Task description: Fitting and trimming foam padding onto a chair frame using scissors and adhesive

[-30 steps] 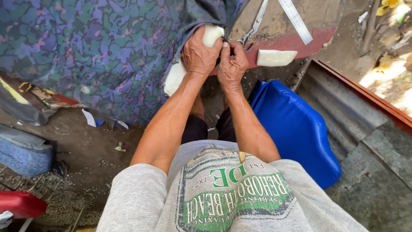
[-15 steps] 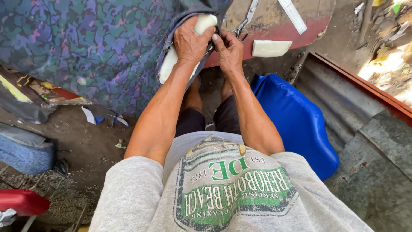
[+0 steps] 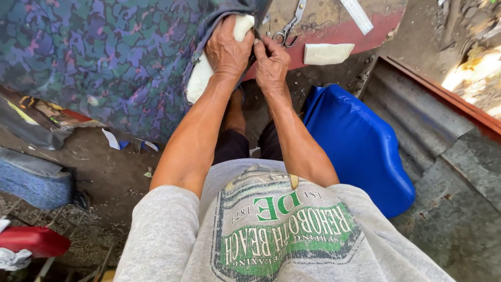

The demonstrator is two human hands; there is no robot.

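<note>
Left hand [image 3: 227, 51] clamped over the white foam pad [image 3: 201, 81] at twelve o'clock, right hand [image 3: 271, 63] pinching the patterned fabric [image 3: 104, 57] edge beside it; I'd keep the cover taut.

Both bare arms reach straight forward and down from the grey short sleeves, forearms nearly parallel, converging at the hands. Left arm: elbow slightly bent, forearm long and taut, wrist straight. Left hand [image 3: 228, 51] seen back up, knuckles toward the camera, fingers curled over and downward in a closed grasp; fingertips hidden beyond the knuckles. Right arm: elbow bent a little more, forearm angled inward toward the left. Right hand [image 3: 271, 63] just beside the left, touching or nearly touching it at the thumb side; back up, fingers bunched and flexed in a pinch, thumb pressed forward. Fingertips not visible.
</note>
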